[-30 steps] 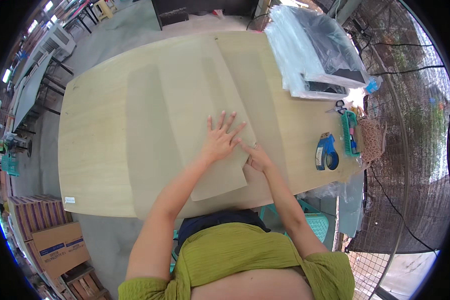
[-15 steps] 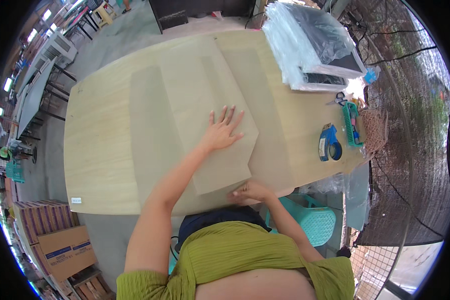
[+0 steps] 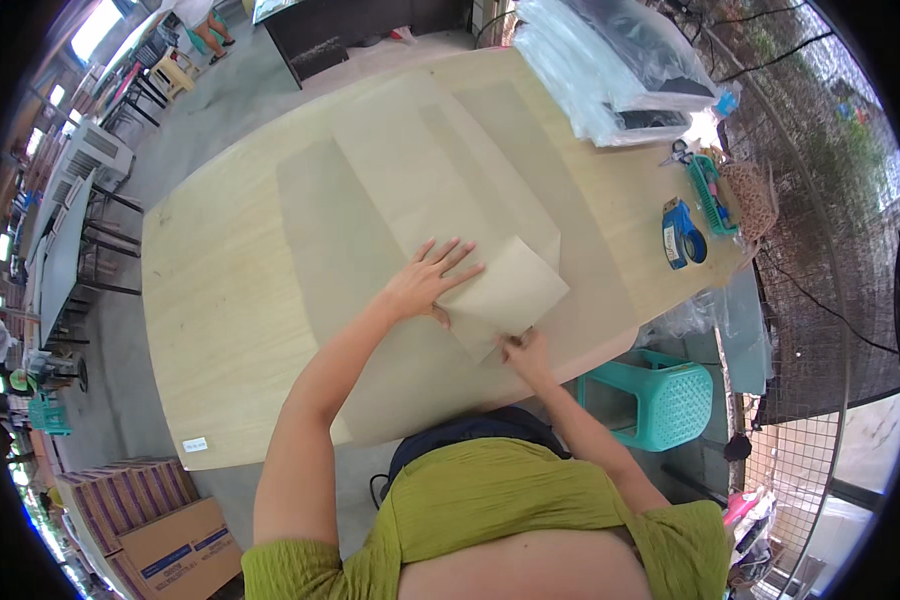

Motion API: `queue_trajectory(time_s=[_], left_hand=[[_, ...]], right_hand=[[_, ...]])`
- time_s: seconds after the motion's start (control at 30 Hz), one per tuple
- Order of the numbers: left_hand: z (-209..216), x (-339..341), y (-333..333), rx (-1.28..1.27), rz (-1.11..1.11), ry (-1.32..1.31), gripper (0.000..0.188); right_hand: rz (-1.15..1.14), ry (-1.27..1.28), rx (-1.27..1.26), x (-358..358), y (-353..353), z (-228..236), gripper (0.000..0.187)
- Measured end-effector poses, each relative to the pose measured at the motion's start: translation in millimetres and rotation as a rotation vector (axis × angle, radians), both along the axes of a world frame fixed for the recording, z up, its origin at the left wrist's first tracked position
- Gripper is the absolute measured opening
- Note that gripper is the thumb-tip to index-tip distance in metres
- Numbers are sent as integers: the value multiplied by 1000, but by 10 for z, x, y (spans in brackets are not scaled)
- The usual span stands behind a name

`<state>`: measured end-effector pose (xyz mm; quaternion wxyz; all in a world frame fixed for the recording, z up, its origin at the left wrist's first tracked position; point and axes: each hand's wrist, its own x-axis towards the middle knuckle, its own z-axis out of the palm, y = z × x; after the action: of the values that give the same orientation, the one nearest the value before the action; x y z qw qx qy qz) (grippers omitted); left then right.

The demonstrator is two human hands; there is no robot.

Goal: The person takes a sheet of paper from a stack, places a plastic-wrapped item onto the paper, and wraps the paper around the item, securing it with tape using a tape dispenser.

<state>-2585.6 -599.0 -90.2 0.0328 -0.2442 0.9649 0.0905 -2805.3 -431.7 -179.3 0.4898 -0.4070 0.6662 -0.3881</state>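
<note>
A large beige sheet of paper (image 3: 340, 270) lies across the wooden tabletop, with long sides folded inward over one another. My left hand (image 3: 428, 285) rests on the folded strip, fingers spread and holding nothing. Just to its right, the strip's near end is turned up into a pale angled flap (image 3: 515, 290). Closed at the near corner of this flap, my right hand (image 3: 523, 353) pinches the paper's edge between thumb and fingers. Part of that pinched edge is hidden by the fingers.
At the right stand a blue tape dispenser (image 3: 682, 234), a green basket (image 3: 712, 195) of small tools and scissors (image 3: 678, 153). Plastic-wrapped items (image 3: 620, 70) are stacked at the far right. A turquoise stool (image 3: 660, 400) is beside the table; cartons (image 3: 170, 545) stand lower left.
My right hand has moved up from the near table edge, turning the strip's near end over into a flap. My left hand stays spread on the paper. The view has shifted.
</note>
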Motion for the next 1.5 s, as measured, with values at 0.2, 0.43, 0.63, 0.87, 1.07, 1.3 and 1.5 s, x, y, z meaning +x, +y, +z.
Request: queue_trajectory(time_s=[0.2,0.43,0.63,0.87,1.07,1.3,1.5], left_hand=[[-183,91,48,-23,64,153,101],[-149,74,102,-34,119,139,98],[-108,106,166,-40,197,144,101],[-315,164,221,-56,242,155,106],[-371,57,189,-40,249,270,109],[-406,-125,69,-138,269,258,104],[-343,36,56,-150,166,235,95]], right_hand=[[-208,1,-255,123,-284,247,30],[-182,562,-27,224,-336,74,35],[-201,870,-385,192,-467,-301,37],[-288,499,-277,-371,-432,-45,28],[101,547,-253,-567,568,345,20],[600,952,-298,592,-329,308,85],[705,1130,-103,-122,-68,245,104]])
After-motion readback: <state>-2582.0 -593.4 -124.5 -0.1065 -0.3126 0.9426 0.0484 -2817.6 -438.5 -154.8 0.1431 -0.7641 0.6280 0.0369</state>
